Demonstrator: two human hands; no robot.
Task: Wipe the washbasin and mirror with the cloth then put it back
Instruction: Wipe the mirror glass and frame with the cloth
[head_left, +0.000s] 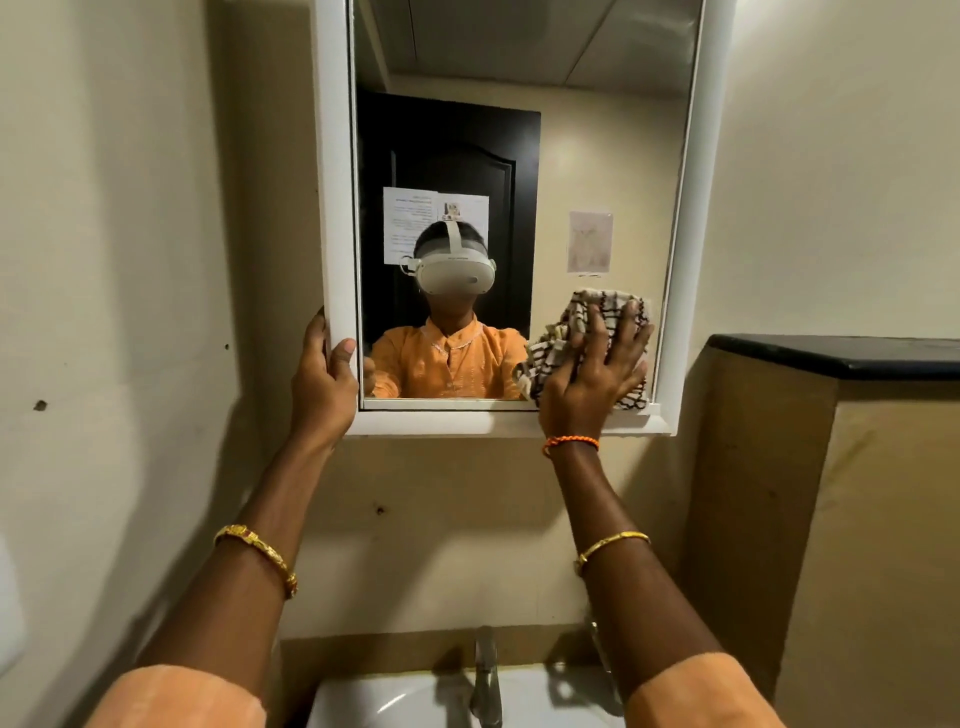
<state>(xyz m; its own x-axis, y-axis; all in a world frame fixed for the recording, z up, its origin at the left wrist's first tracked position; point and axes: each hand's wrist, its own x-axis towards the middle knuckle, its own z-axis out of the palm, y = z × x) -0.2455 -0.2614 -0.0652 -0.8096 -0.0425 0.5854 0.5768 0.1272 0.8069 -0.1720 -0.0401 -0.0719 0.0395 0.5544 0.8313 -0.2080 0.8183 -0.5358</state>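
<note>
- The cloth (558, 348) — checked, cream with dark lines — sits bunched against the lower right corner of the mirror (519, 130), just above the bottom rail of its white frame (332, 208).
- The right hand (597, 364) lies flat on the cloth, fingers straight and spread, pressing it onto the glass; nothing is pinched.
- The left hand (324, 374) grips the frame's lower left edge, thumb on the front and fingers curled round the side, seemingly to steady it.
- The cloth looks soft, light and limp: it folds and puckers under the palm, so it will likely slide easily on glass but bunch up unless pressed with a broad, flat hand. To carry it, a gathered fistful at its middle would serve best.
- The glass is presumably fragile and the frame may swing — even pressure seems wise.
- The washbasin (363, 701) sits below, white, with a metal tap (485, 675) at its rear; what shows of the bowl holds nothing, though most is out of view.
- A dark-topped ledge (841, 353) stands to the right.
</note>
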